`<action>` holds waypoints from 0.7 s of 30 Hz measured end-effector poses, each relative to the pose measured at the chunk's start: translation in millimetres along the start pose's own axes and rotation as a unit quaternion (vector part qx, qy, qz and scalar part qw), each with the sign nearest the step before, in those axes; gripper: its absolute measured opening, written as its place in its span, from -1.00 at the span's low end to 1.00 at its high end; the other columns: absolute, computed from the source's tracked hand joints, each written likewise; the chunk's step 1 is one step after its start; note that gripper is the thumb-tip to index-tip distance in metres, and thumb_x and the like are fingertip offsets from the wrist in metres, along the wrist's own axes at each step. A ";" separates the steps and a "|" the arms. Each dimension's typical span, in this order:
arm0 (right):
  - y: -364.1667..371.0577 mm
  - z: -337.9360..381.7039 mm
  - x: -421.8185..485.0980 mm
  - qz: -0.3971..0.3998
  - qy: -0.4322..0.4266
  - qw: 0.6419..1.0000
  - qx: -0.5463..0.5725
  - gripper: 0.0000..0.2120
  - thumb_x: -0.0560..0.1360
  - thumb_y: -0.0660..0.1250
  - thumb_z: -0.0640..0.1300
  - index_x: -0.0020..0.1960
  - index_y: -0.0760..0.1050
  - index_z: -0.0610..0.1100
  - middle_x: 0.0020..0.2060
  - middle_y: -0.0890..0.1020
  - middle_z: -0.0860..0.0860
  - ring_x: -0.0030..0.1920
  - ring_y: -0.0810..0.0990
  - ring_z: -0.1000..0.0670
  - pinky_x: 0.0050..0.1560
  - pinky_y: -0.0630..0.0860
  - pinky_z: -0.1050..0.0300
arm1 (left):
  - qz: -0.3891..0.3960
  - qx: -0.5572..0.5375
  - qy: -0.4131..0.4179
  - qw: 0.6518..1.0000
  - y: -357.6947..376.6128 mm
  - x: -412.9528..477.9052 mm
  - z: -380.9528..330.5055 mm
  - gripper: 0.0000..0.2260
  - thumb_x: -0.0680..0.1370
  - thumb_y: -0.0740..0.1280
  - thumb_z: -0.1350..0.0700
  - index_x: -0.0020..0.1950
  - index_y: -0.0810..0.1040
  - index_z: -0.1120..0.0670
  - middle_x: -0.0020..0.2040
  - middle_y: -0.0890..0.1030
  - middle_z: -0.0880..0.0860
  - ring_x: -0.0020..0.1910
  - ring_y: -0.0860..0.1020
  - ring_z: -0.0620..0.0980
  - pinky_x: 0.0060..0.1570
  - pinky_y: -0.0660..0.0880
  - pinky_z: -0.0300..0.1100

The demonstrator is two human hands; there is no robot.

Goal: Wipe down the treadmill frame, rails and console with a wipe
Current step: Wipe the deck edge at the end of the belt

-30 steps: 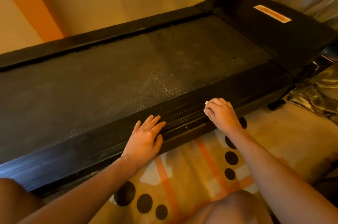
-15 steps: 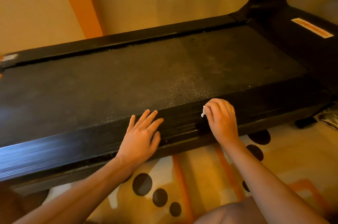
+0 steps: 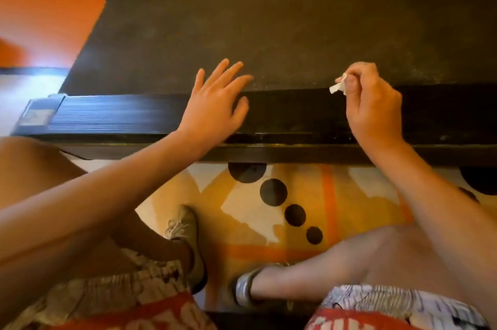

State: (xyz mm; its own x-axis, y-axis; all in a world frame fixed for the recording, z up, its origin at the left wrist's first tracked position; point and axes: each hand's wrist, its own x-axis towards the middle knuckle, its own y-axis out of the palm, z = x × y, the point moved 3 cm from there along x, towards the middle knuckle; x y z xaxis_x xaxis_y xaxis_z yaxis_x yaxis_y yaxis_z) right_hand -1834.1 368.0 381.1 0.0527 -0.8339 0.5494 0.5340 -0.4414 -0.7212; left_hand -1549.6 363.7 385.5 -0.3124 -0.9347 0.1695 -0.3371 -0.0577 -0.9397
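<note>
The black treadmill lies across the upper half of the head view, its dusty belt (image 3: 295, 33) behind the ribbed near side rail (image 3: 121, 114). My left hand (image 3: 215, 106) rests flat on that rail with fingers spread, the fingertips reaching onto the belt edge. My right hand (image 3: 373, 106) is over the rail further right and pinches a small crumpled white wipe (image 3: 339, 85) between thumb and fingers; only a scrap of the wipe shows.
The rail's rear end cap (image 3: 37, 114) is at the left. Below the treadmill lies a patterned rug (image 3: 269, 211) with black dots. My knees, shorts and shoes (image 3: 185, 235) fill the bottom. An orange wall (image 3: 48, 14) stands at the left.
The view has swung left and down towards the treadmill's rear end. My right hand has lifted slightly, so more of the wipe shows. My left hand stays flat on the rail.
</note>
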 end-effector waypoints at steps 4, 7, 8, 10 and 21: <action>40.2 45.9 13.0 0.024 0.004 0.999 0.044 -0.63 0.74 0.02 -0.02 0.27 0.47 -0.24 -0.08 0.56 -0.03 -0.13 0.58 -0.07 -0.22 0.37 0.23 | -0.011 0.003 -0.042 0.999 -13.8 -8.8 47.7 -0.62 0.69 0.17 0.00 0.52 0.39 -0.01 0.59 0.29 0.04 0.63 0.08 0.06 0.56 -0.03 0.24; 68.2 78.5 38.0 0.064 0.000 0.996 0.068 -0.60 0.73 0.12 0.01 0.46 0.40 -0.19 0.19 0.60 -0.14 0.16 0.61 -0.13 0.05 0.46 0.21 | -0.021 0.008 -0.044 0.999 -27.1 -11.5 74.8 -0.62 0.70 0.16 0.02 0.51 0.41 0.01 0.58 0.31 0.05 0.63 0.10 0.08 0.56 -0.03 0.26; 77.8 90.7 46.8 0.077 -0.011 0.995 0.063 -0.55 0.71 0.19 0.04 0.51 0.37 -0.18 0.25 0.58 -0.16 0.21 0.59 -0.12 0.10 0.45 0.18 | -0.027 0.010 -0.046 0.999 -32.1 -12.7 86.5 -0.63 0.70 0.17 0.03 0.51 0.42 0.02 0.58 0.32 0.06 0.62 0.11 0.09 0.55 -0.03 0.26; 97.8 113.5 63.7 0.091 -0.046 0.994 0.047 -0.43 0.64 0.28 0.09 0.54 0.34 -0.19 0.23 0.58 -0.19 0.18 0.58 -0.14 0.10 0.49 0.11 | -0.042 0.018 -0.049 0.998 -43.8 -12.9 111.9 -0.63 0.69 0.19 0.04 0.50 0.43 0.03 0.56 0.35 0.07 0.62 0.13 0.10 0.54 -0.01 0.28; 192.2 244.4 130.0 0.159 -0.265 0.950 0.042 -0.53 0.61 0.30 0.06 0.42 0.49 -0.17 -0.08 0.54 -0.02 -0.19 0.54 0.04 -0.28 0.59 0.11 | -0.093 0.082 -0.124 0.985 -145.4 -45.7 243.6 -0.63 0.67 0.22 -0.01 0.49 0.45 -0.04 0.52 0.41 0.02 0.59 0.22 0.10 0.53 -0.03 0.36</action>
State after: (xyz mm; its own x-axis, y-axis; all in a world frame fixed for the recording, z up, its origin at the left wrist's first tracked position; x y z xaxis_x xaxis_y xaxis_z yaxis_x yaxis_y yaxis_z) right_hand -1518.4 255.8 417.1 0.6284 -0.6268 0.4606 0.4842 -0.1482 -0.8623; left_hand -1269.9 329.4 442.0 -0.0258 -0.9583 0.2847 -0.2134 -0.2730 -0.9381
